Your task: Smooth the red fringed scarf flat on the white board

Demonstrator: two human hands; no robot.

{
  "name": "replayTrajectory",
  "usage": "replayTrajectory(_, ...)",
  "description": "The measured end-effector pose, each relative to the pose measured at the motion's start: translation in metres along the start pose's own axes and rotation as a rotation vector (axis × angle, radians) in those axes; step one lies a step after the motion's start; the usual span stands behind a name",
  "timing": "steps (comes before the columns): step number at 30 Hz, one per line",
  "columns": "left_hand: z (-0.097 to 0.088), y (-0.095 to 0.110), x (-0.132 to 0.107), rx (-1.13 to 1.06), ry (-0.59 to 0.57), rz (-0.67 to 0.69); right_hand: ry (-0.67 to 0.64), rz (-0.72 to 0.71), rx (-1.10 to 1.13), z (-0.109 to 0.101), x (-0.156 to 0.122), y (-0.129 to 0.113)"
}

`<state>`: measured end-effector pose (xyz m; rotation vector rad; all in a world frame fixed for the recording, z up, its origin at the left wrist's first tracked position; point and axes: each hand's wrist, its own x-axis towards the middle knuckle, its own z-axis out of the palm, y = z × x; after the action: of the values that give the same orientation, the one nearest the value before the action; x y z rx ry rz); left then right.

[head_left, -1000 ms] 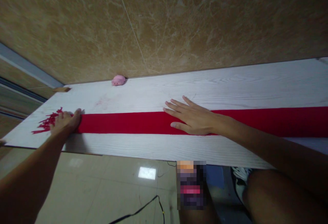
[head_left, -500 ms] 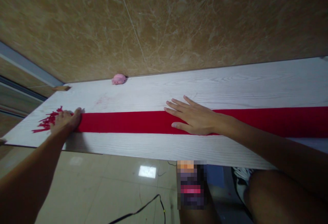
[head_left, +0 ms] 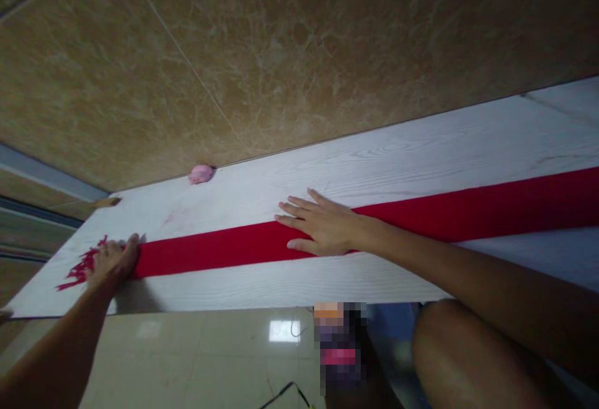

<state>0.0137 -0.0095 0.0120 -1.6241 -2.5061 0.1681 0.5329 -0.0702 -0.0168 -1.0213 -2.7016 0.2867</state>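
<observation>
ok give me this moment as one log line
left hand: on red cloth at fringe | right hand: spread across red cloth | pink toy: on white board by wall

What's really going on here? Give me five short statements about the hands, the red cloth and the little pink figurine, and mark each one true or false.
1. The left hand is at the fringed end of the red cloth. True.
2. The cloth is crumpled in a heap. False: it lies flat, stretched out along the white table.
3. The right hand has its fingers spread. True.
4. The pink figurine sits by the wall. True.
5. The figurine rests on the cloth. False: it is on the table, apart from the cloth.
</observation>
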Motion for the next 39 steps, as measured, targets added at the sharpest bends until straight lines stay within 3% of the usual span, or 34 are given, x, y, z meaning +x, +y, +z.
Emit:
replayTrajectory(3,-0.012,0.021,-0.014,-0.2,-0.014,-0.22,0.02,-0.015,-0.009,0.0,-0.003,0.002)
replayTrajectory(5,-0.02,0.033,-0.024,-0.263,-0.017,-0.27,0.04,-0.029,0.006,-0.001,-0.008,0.004)
replayTrajectory(13,-0.035,0.065,-0.052,-0.29,-0.057,-0.285,0.04,-0.025,0.038,-0.008,-0.041,0.018)
replayTrajectory(21,-0.044,0.101,-0.088,-0.293,-0.056,-0.26,0.077,-0.009,0.01,-0.019,-0.097,0.044)
replayTrajectory(28,-0.047,0.154,-0.125,-0.302,-0.027,-0.235,0.155,-0.004,0.043,-0.029,-0.171,0.077)
replayTrajectory(36,-0.041,0.238,-0.186,-0.313,0.027,-0.185,0.133,0.026,0.04,-0.057,-0.285,0.144)
replayTrajectory(39,-0.038,0.266,-0.208,-0.36,0.045,-0.154,0.18,0.046,-0.024,-0.063,-0.329,0.173)
